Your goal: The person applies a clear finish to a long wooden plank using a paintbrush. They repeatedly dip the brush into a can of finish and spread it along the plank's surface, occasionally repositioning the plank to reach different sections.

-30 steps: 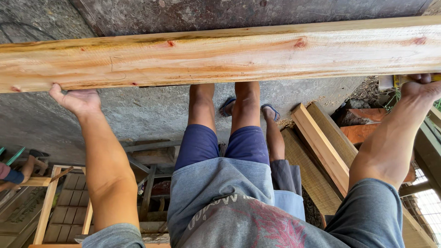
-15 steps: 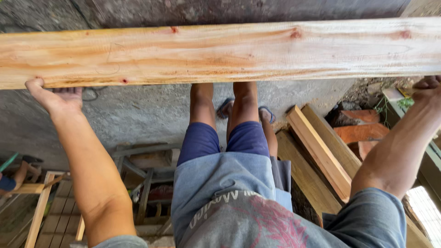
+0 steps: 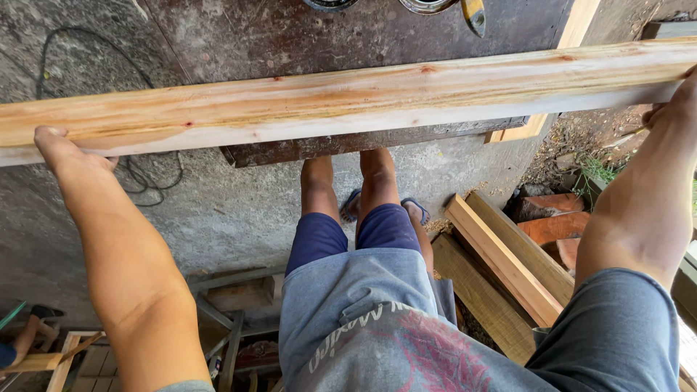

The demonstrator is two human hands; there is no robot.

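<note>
A long pale wooden plank (image 3: pixel 348 98) with reddish grain streaks runs across the whole view at arm's length. My left hand (image 3: pixel 69 152) grips its near edge at the left end. My right hand (image 3: pixel 675 101) grips the same edge at the far right, partly cut off by the frame. The plank hangs level above a dark metal table top (image 3: pixel 327 43). Below it I see my own legs in blue shorts and sandals on the concrete floor (image 3: pixel 210 210).
Several timber beams (image 3: pixel 501 261) lie on the floor to my right, beside reddish wood pieces (image 3: pixel 555 225). A black cable (image 3: pixel 138 174) loops on the concrete at left. Wooden frames (image 3: pixel 65 356) sit at lower left, where another person's foot shows. Round metal parts (image 3: pixel 428 6) rest on the table top.
The plank has moved away from me and lower in view, now over the dark table top. Both hands kept hold of its edge and went with it.
</note>
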